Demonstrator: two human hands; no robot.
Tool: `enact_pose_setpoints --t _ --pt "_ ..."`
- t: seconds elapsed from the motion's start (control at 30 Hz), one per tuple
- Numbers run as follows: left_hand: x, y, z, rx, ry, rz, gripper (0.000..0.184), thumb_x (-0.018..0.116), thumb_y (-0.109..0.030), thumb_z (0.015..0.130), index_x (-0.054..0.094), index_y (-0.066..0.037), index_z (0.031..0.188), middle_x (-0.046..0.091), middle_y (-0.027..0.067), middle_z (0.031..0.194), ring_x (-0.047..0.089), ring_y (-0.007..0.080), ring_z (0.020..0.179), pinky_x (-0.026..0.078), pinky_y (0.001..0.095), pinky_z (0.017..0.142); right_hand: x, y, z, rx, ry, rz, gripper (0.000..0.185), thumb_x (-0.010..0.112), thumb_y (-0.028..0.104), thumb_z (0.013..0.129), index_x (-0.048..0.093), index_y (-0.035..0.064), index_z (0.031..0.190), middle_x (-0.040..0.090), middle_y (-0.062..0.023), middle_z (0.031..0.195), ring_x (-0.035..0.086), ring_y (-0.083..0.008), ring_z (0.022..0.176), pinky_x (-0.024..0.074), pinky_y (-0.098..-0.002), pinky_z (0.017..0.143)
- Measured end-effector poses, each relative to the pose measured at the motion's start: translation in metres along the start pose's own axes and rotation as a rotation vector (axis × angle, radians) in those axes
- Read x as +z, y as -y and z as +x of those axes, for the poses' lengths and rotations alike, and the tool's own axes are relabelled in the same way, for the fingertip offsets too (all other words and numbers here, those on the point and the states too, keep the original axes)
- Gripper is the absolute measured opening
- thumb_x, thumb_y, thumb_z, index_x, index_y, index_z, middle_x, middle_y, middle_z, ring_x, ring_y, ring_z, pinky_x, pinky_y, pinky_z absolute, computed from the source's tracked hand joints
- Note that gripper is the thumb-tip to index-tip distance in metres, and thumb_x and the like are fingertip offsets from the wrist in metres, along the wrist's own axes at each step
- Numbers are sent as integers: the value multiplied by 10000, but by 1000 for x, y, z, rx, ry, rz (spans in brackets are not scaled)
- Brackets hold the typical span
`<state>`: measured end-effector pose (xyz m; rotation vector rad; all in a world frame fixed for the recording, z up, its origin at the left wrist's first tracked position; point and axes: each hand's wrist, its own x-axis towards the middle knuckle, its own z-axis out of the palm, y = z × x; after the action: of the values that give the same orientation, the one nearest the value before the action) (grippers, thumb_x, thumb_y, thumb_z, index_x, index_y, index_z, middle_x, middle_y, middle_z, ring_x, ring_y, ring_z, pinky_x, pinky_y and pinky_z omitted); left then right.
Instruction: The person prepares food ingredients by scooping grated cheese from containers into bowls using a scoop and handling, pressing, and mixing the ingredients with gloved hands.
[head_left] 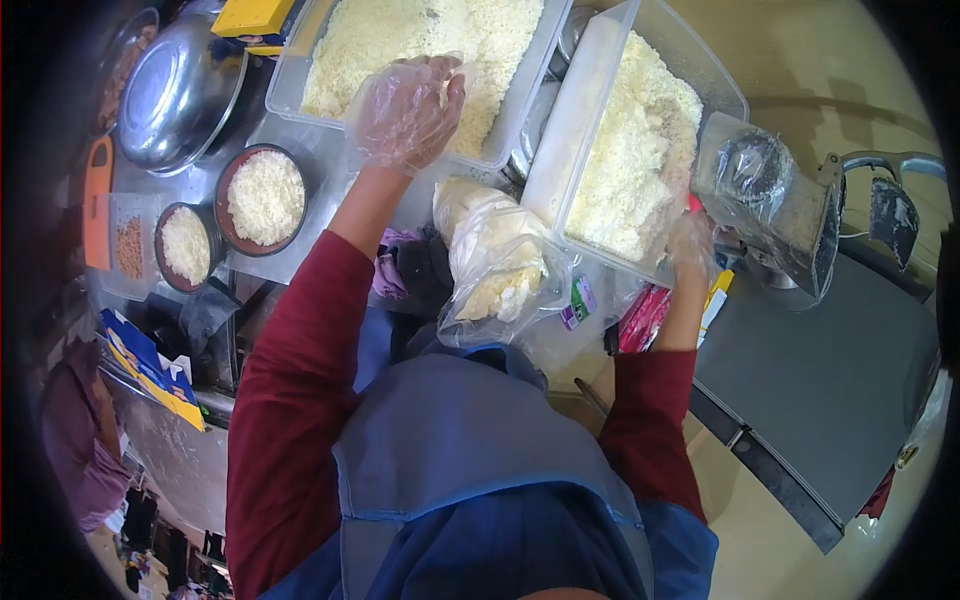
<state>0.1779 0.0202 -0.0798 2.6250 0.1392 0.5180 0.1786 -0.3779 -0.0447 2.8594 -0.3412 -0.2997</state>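
Observation:
My left hand point(408, 115), in a clear plastic glove, is over the left plastic tub point(285, 98) of pale grated food point(400, 35). Its fingers are curled inward, and whatever lies in them is hidden. My right hand point(690, 242), also gloved, is at the near right corner of the second tub point(720, 80), which holds more of the pale grated food point(635, 150). A small red piece point(694, 203) shows at its fingertips; those fingers look closed, but what they hold is unclear. Between my arms lies a clear plastic bag point(495, 255) with pale food inside.
Two dark bowls of white shreds point(265, 197) point(186, 245) stand at the left, near an upturned metal bowl point(180, 95) and a container of brown bits point(130, 245). A clear-sided machine point(760, 190) stands right of the tubs, beside a dark grey flat surface point(820, 370).

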Motion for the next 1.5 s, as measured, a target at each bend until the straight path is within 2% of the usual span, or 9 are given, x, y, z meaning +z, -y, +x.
enact_pose_setpoints --t 0.1,0.33,0.7,0.9,1.13,1.3,1.37,1.4,1.5 --pt "10 6 -3 26 -74 -79 158 594 -248 853 643 -185 989 659 55 835 631 228 797 511 355 709 4 13 29 -76 400 -77 460 483 379 887 573 -6 1123 596 -252 1122 535 -406 1113 428 -455 912" --pt "9 6 -2 27 -34 -84 156 605 -217 845 643 -187 994 658 46 854 637 224 783 511 344 702 5 29 15 -79 6 432 430 412 336 944 546 -16 1151 591 -235 1152 564 -381 1082 437 -462 900" --pt "7 6 0 42 -84 -72 147 614 -200 836 645 -193 979 661 57 817 638 231 745 511 342 652 -4 60 50 -172 26 667 465 447 329 943 502 -54 1200 595 -196 1137 563 -329 1065 448 -428 904" --pt "9 5 1 63 -110 -82 135 615 -197 835 649 -197 966 659 52 798 639 231 735 506 343 623 15 16 88 -69 -23 144 435 453 278 949 484 -6 1277 584 -184 1192 558 -272 1085 416 -349 932" --pt "8 4 2 54 -90 -30 130 613 -204 836 652 -208 959 661 51 794 634 231 721 503 344 624 -5 80 111 -341 2 904 419 456 241 952 491 -17 1280 586 -186 1198 557 -257 1094 397 -339 959" --pt "-1 -1 4 51 -62 10 123 608 -213 839 654 -206 953 653 50 765 631 225 714 498 353 622 24 25 53 -674 -282 395 429 417 225 962 415 10 1334 582 -208 1195 607 -322 1001 450 -420 896" --pt "-3 -1 4 81 -75 8 126 593 -234 850 654 -199 954 649 60 757 626 239 709 496 368 626 -29 30 -12 -458 -139 -117 424 396 231 953 401 56 1340 601 -243 1119 621 -393 929 475 -489 827" --pt "-2 -1 4 82 -74 2 126 593 -234 850 654 -199 954 649 60 757 626 239 709 496 368 626 -74 54 -46 -101 230 150 419 384 243 944 407 81 1331 613 -254 1069 618 -424 899 479 -519 796" --pt "3 0 0 75 -95 -12 139 574 -255 862 654 -186 952 648 67 771 623 249 729 495 379 656 -73 26 -71 109 200 53 410 347 305 933 483 103 1263 626 -245 1002 602 -426 927 470 -522 799"
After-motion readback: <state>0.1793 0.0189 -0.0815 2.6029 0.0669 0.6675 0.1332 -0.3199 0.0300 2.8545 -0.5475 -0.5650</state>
